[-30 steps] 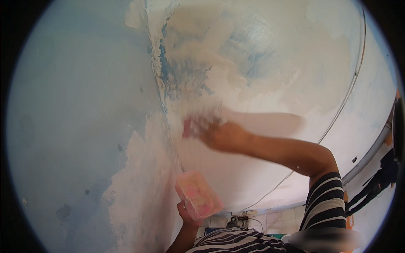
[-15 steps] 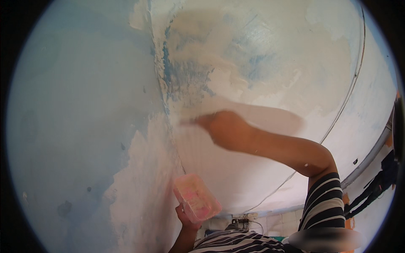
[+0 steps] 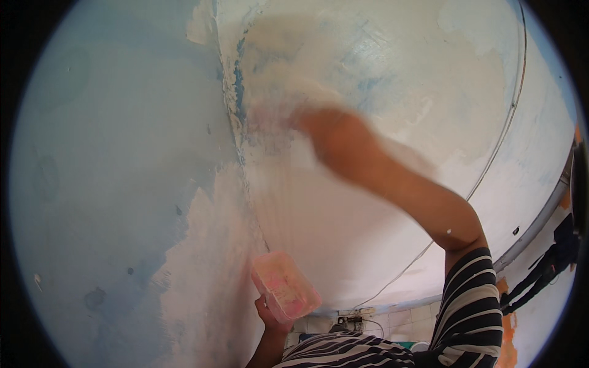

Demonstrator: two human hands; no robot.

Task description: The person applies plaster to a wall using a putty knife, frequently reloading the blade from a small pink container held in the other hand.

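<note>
My left hand point(image 3: 273, 317) grips a pinkish, translucent rectangular plastic tub point(image 3: 286, 286) low in the view, close to the wall corner. Pale paste or paint residue coats the inside of the tub. My right hand point(image 3: 337, 140) is raised in front of the right-hand wall point(image 3: 429, 55), strongly smeared by motion. A blurred flat tool point(image 3: 264, 115) extends from its fingers toward the corner; its exact kind cannot be made out. Beneath it, the wall has a fresh pale coat with faint vertical streaks. Bluish old paint shows through higher up.
The left wall point(image 3: 123, 153) is blue-grey with a pale patch beside the corner. Peeling paint lines the corner point(image 3: 232, 104). A thin cable point(image 3: 506, 132) runs down the right-hand wall. At far right stands another person point(image 3: 549, 260) in dark clothes. Tiles point(image 3: 399, 322) show below.
My right hand has swept upward along the wall with the flat tool, and the forearm has tilted up with it. My left hand and the tub have stayed nearly still.
</note>
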